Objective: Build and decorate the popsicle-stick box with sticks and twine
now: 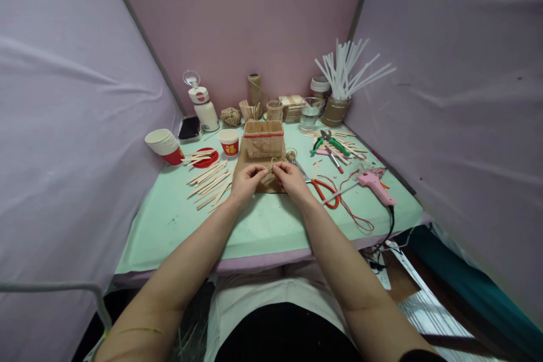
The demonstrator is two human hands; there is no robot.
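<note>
My left hand and my right hand meet in front of a small wooden box with a red-trimmed rim. Both pinch a thin piece of twine, which loops up between my fingertips. A little coil of twine lies just beyond my right hand. Under the box and my hands is a brown board. Red-handled scissors rest to the right of my right hand. Flat wooden sticks are spread to the left of my left hand.
A pink glue gun with a black cord lies at the right, near red string and green-handled pliers. Paper cups, a white bottle, a twine ball and a water glass stand farther back.
</note>
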